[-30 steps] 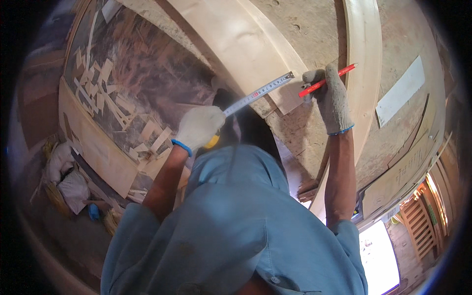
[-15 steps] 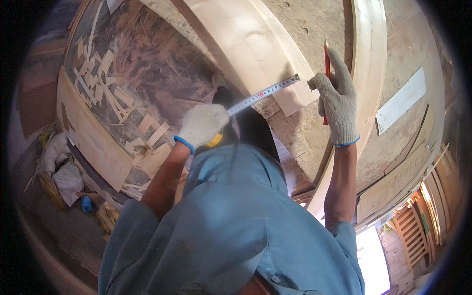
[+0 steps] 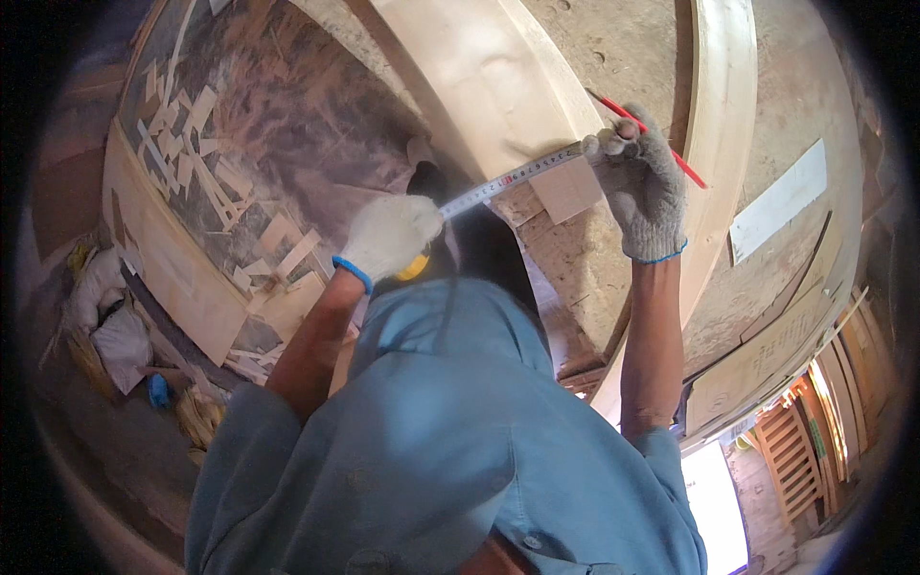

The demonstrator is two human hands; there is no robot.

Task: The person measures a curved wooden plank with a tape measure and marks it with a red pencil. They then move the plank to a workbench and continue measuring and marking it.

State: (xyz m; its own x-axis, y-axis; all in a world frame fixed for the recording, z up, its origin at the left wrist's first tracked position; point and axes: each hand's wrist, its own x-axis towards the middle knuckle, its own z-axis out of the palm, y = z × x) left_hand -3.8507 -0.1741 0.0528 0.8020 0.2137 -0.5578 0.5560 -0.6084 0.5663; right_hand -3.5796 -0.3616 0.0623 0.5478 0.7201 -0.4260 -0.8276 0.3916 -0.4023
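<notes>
My left hand (image 3: 393,238), in a white knitted glove with a blue cuff, is closed around a tape measure whose yellow case (image 3: 414,266) shows below the palm. The drawn-out blade (image 3: 508,179) slants up to the right, across the near end of a long pale wooden board (image 3: 479,67). At the blade's tip is my right hand (image 3: 644,196), also gloved, with its fingers curled in at the tape's end. It holds a red pencil (image 3: 680,165), which lies slanted across the fingers. Below the blade sits a small square brownish wood surface (image 3: 567,190).
Another long pale board (image 3: 721,86) runs along the right, beside a white strip (image 3: 781,201) on the worktop. Wood offcuts (image 3: 201,158) are scattered on the left. White bags (image 3: 123,350) lie at the lower left, and a slatted wooden piece (image 3: 791,460) stands at the lower right.
My right hand has curled in to the tape's tip, and the pencil has swung from upright to slanted. The tape has shifted slightly left and down toward me.
</notes>
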